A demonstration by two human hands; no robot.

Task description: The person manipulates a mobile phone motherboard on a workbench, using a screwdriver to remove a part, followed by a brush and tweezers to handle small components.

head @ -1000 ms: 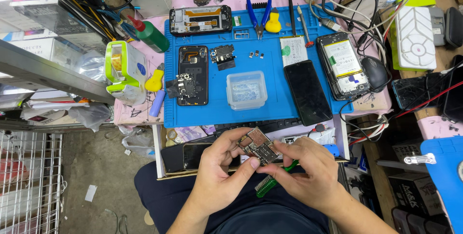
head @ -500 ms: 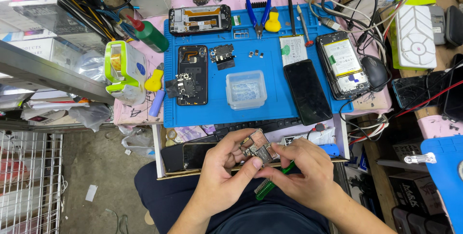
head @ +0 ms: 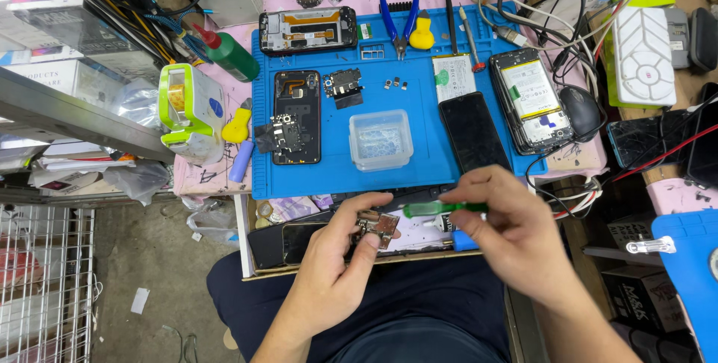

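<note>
My left hand [head: 340, 258] pinches a small metal phone circuit board [head: 378, 226] above an open drawer at the bench's front edge. My right hand [head: 505, 232] holds a green-handled screwdriver [head: 441, 208] sideways, its tip end pointing left toward the board but a little apart from it. Both hands hover over my lap, just below the blue work mat [head: 336, 161].
On the blue mat lie an opened phone frame [head: 296, 116], a clear plastic tub [head: 380, 139], a dark phone screen [head: 473, 133], a phone with its battery exposed [head: 532, 100], blue-handled pliers [head: 399, 23] and loose small parts. A green tape dispenser [head: 187, 112] stands left. Cables crowd the right.
My right hand has lifted off the circuit board and moved right and up with the green screwdriver. My left hand now holds the board alone.
</note>
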